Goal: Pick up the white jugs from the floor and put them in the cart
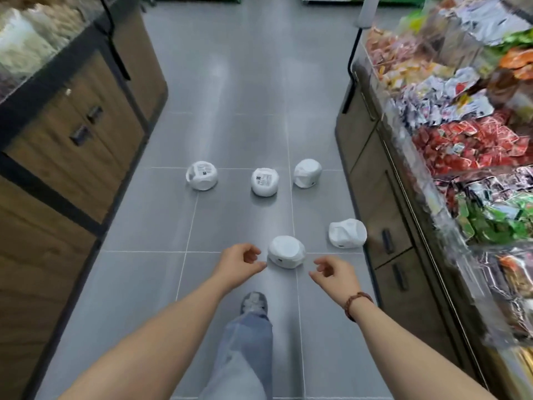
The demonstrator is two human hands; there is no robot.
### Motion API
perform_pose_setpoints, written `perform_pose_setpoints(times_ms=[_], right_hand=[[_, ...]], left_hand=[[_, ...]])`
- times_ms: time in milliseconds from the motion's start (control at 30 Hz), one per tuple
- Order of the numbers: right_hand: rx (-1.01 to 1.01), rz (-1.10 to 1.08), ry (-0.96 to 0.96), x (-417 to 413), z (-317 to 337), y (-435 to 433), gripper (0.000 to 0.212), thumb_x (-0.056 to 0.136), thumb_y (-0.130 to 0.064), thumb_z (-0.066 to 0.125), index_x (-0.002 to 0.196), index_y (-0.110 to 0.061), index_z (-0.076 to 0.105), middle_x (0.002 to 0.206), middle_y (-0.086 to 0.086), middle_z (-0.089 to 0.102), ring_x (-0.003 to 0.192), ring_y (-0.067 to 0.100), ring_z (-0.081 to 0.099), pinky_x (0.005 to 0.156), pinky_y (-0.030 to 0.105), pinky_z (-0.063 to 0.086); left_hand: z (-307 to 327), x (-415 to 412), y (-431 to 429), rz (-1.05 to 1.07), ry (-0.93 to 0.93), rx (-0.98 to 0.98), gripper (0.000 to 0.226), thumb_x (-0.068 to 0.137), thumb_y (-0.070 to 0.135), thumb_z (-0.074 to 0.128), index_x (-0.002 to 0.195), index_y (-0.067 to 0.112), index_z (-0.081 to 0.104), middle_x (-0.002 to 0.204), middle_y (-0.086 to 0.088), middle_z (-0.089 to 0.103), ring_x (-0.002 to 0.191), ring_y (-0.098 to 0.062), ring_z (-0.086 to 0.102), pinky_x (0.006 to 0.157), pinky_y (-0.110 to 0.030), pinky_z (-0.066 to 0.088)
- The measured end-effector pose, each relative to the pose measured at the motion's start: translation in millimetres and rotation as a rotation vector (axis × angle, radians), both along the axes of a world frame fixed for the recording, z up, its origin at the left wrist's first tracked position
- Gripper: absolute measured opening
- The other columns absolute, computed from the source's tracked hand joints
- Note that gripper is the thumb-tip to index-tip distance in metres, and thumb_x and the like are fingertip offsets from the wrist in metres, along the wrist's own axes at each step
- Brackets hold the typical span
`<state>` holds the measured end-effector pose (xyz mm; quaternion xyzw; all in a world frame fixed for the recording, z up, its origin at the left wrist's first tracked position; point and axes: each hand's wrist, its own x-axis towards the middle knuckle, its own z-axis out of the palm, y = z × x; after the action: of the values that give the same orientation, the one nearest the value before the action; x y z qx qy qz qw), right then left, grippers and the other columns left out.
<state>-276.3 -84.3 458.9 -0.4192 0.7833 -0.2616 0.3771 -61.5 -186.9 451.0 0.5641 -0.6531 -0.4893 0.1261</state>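
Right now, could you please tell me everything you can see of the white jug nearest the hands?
The nearest jug is white, rounded and smooth, plastic by its look, with a small dark mark low on its near side. No label, cap or handle shows from here. It rests on the grey tiled floor, across a grout line, apart from the other four jugs. The left hand and right hand hover on either side with fingers loosely curled, neither touching it; both hold nothing.

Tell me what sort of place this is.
Most likely a shop aisle: clear bins of colourful wrapped snacks on the right, a wood-fronted display counter on the left, grey tiled floor between.
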Motion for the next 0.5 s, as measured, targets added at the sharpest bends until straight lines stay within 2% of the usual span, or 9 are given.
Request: perform_pose_setpoints(times_ms=[167, 333, 433, 500], right_hand=[[0.047, -0.032, -0.048, -26.5, -22.1, -83.5, 0.023, 0.081, -0.02, 0.069, 0.103, -0.022, 0.063, 0.092, -0.003, 0.061, 0.075, 0.007, 0.057, 0.075, 0.02, 0.047], [0.111, -0.139, -0.1, -54.0, -52.0, -146.3, 0.026, 0.079, -0.02, 0.072, 0.103, -0.022, 0.061, 0.091, -0.005, 0.058, 0.078, 0.009, 0.057, 0.066, 0.011, 0.04], [0.188, -0.177, -0.141, -70.0, -78.9, -166.0, 0.031, 0.078, -0.021, 0.074, 0.105, -0.022, 0.06, 0.09, -0.006, 0.057, 0.083, 0.016, 0.058, 0.075, 0.021, 0.047], [0.213, -0.246, -0.2, -79.2, -99.0, -174.8, 0.032, 0.076, -0.021, 0.076, 0.104, -0.023, 0.059, 0.089, -0.007, 0.056, 0.084, 0.018, 0.058, 0.081, 0.028, 0.05]], left_hand=[[-31.4, -36.4, -91.6, -0.046, 0.023, 0.06, 0.025, 0.071, 0.024, 0.083, 0.084, 0.024, 0.062, 0.082, 0.0, 0.063, 0.075, -0.015, 0.059, 0.08, -0.03, 0.053], [-63.2, -57.4, -170.9, -0.075, -0.042, 0.137, 0.029, 0.07, 0.029, 0.083, 0.09, 0.023, 0.063, 0.09, -0.004, 0.064, 0.085, -0.02, 0.062, 0.084, -0.031, 0.053], [-84.4, -72.7, -199.7, -0.056, -0.053, 0.192, 0.034, 0.067, 0.033, 0.083, 0.093, 0.023, 0.063, 0.092, -0.003, 0.064, 0.091, -0.022, 0.062, 0.086, -0.032, 0.053], [-103.4, -83.0, -210.4, -0.062, -0.067, 0.23, 0.033, 0.07, 0.028, 0.082, 0.096, 0.021, 0.063, 0.095, -0.003, 0.064, 0.093, -0.02, 0.061, 0.086, -0.03, 0.051]])
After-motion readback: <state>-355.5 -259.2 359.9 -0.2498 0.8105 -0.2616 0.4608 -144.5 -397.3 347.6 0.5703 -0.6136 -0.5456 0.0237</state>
